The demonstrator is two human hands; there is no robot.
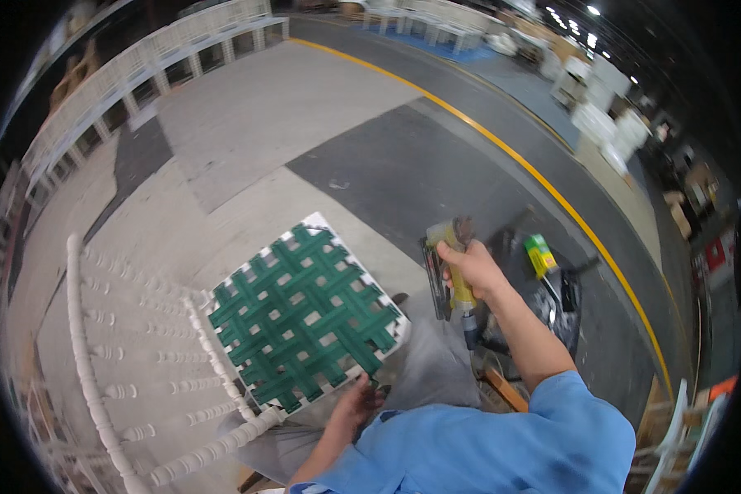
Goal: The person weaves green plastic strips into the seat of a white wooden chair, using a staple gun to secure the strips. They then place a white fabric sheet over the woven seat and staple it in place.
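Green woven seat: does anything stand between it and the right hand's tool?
Nothing visible does: floor shows in the gap between the seat and the yellow power tool gripped in the right hand.

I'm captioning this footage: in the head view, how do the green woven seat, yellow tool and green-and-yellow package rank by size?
Largest to smallest, as they look here:
1. Green woven seat
2. Yellow tool, partly covered by the right hand
3. Green-and-yellow package
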